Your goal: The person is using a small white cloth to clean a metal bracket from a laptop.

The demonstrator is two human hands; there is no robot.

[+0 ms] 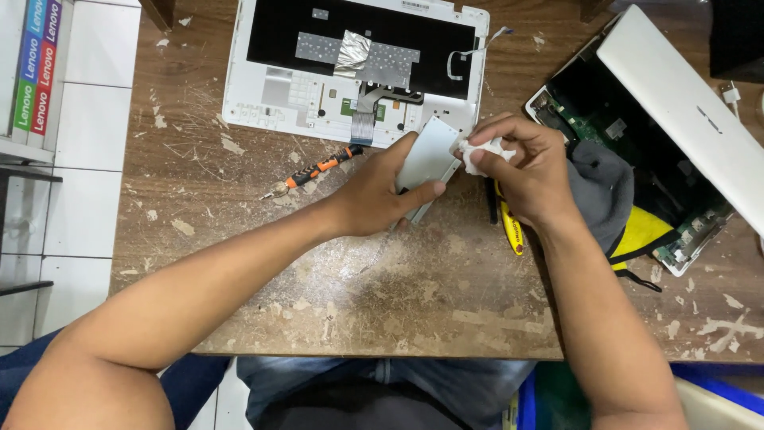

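My left hand (380,193) grips a flat light-grey rectangular part (428,151), holding it tilted over the worn wooden table (382,287). My right hand (532,171) pinches a crumpled white tissue (480,154) against the part's upper right edge. Just behind the part lies an upturned white laptop keyboard cover (263,87) with a black panel, silver foil and a grey ribbon cable.
An orange-and-black screwdriver (318,169) lies left of my left hand. A yellow-handled tool (512,229) sits under my right wrist. An opened white laptop base (676,111) with a green board stands at the right, a grey-and-yellow cloth (609,199) against it. White shelving is at the left.
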